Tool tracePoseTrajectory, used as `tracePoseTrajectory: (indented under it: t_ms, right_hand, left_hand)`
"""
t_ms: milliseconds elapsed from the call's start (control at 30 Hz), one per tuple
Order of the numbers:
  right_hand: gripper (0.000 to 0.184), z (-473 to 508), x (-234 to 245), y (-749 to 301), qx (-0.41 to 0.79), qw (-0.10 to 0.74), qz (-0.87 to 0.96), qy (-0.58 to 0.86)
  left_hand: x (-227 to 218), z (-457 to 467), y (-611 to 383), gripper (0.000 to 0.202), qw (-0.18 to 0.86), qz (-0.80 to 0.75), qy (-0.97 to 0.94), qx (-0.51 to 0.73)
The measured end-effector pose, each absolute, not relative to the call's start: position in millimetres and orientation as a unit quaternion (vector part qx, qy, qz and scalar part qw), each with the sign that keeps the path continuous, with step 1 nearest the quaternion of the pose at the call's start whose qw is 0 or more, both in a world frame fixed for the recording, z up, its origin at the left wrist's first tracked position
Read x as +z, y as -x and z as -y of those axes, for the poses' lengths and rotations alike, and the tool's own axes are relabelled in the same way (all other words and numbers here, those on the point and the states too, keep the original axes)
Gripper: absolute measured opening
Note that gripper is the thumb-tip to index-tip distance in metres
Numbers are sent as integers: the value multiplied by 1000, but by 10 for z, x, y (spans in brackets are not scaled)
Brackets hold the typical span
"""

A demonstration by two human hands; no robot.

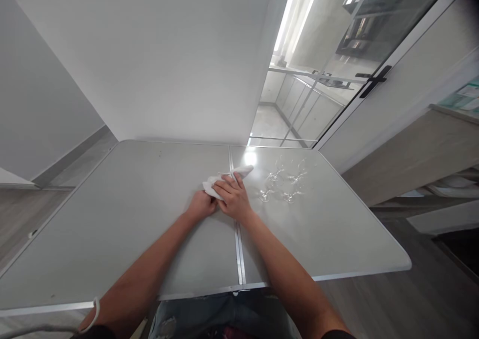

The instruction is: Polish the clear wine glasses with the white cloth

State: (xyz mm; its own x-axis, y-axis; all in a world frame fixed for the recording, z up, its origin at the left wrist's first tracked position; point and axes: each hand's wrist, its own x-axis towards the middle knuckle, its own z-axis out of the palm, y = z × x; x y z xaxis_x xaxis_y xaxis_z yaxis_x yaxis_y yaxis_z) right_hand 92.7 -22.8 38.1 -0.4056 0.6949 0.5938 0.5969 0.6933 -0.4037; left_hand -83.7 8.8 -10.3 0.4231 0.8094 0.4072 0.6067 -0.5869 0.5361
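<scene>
A crumpled white cloth (245, 171) is held above the middle of the grey folding table (168, 169), near its centre seam. My right hand (232, 195) lies over the cloth, fingers bent around it. At the cloth's lower left end, my left hand (201, 205) is closed with its fingers curled, partly hidden beneath the cloth. Whether anything is wrapped inside the cloth cannot be seen. To the right of my hands, several clear stemmed glasses (289, 197) stand close together on the table.
A white wall (179, 80) borders the table's far edge. Behind it on the right is a glass-paned door (299, 104) with a black handle (375, 82). A wooden shelf unit (404, 154) stands at the far right. A pale cable (96, 311) hangs by my left arm.
</scene>
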Motion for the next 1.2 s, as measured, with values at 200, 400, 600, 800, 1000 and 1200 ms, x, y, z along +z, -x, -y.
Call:
tracePoseTrajectory:
  t_ms: [200,400,600,800,1000,1200]
  right_hand:
    - [21,221,360,-1012,241,515,679,465]
    - [42,138,312,-973,568,639,374,359]
    - [46,159,288,-852,515,684,383,346]
    - [38,262,372,-920,182,497,746,404]
    - [22,241,379,-888,107,462,749,462]
    - [44,96,312,-1065,448,625,419,484]
  left_hand:
    - [-2,20,911,23,90,-386,-870,293]
    - [52,42,863,33,208,-390,-823,356]
    - [99,72,686,45,435,-440,-677,397]
    - [18,19,675,28,368,-463,-698,404]
    - [-35,42,754,19,178,-438,-819,325]
    - [8,99,746,28,171,-413,-835,320]
